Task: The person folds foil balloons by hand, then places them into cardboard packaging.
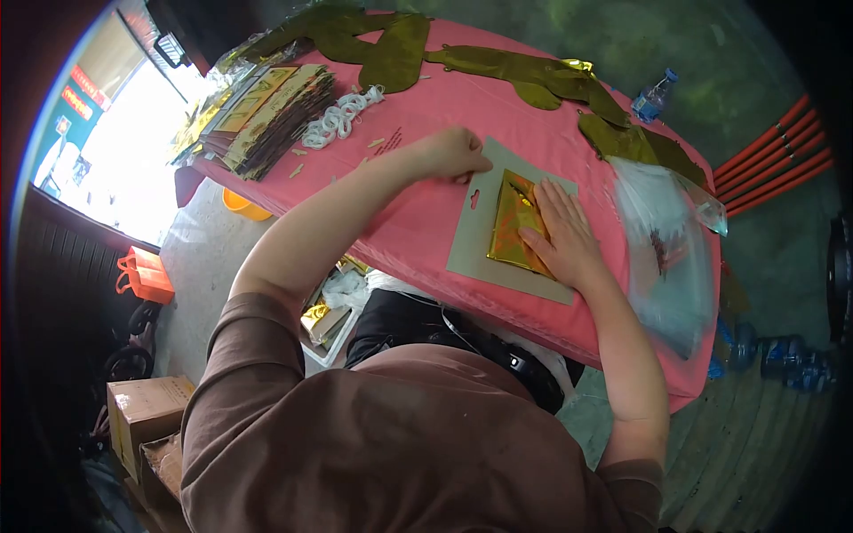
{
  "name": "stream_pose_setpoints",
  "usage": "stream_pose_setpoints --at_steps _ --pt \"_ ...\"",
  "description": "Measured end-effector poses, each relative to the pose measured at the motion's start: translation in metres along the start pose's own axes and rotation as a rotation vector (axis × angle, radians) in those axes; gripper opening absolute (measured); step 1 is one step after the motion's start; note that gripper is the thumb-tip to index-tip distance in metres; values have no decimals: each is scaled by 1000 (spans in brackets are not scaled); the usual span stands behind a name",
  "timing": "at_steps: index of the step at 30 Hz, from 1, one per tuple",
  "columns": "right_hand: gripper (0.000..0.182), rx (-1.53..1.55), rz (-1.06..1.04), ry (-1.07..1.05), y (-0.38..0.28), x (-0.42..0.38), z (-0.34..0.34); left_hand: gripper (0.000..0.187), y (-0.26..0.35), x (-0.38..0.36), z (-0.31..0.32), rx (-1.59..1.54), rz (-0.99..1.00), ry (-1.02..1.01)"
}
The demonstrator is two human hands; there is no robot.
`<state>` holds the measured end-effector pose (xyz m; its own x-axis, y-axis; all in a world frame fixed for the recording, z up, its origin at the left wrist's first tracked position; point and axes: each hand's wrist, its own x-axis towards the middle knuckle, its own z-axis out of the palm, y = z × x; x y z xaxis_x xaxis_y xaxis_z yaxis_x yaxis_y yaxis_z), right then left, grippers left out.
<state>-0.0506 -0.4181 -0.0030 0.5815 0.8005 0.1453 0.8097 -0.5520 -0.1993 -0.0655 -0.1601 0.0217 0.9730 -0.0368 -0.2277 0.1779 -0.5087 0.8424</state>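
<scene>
A grey card [471, 242] with a small hang slot lies on the pink-covered table [418, 213]. On it rests a folded gold foil packet [517, 224]. My right hand [562, 233] lies flat with fingers stretched over the packet's right part. At the card's upper left corner, my left hand [458, 155] has its fingers curled together; whatever they may hold is too small to make out.
A stack of packaged cards [267, 115] and white string bundles [342, 115] are at the left. Dark gold foil shapes [524, 75] line the far edge. Clear plastic bags [666, 258] lie right, near a bottle [655, 96]. Cardboard boxes [147, 413] stand lower left.
</scene>
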Motion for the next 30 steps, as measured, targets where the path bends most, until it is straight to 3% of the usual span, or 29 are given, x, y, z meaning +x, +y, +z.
stream_pose_setpoints --at_steps 12,14,15,17,30 --pt "68 -13 37 37 -8 17 11 28 -11 0 -5 192 65 178" --pt "67 -11 40 48 -7 16 13 28 -17 -6 -2 467 148 454" --pt "68 -13 36 49 -7 16 12 28 -23 -11 0 468 148 448" --pt "68 -11 35 50 -7 16 11 36 -34 -23 6 900 247 660" --pt "69 -9 37 52 -6 16 12 35 -44 -25 11 754 341 630"
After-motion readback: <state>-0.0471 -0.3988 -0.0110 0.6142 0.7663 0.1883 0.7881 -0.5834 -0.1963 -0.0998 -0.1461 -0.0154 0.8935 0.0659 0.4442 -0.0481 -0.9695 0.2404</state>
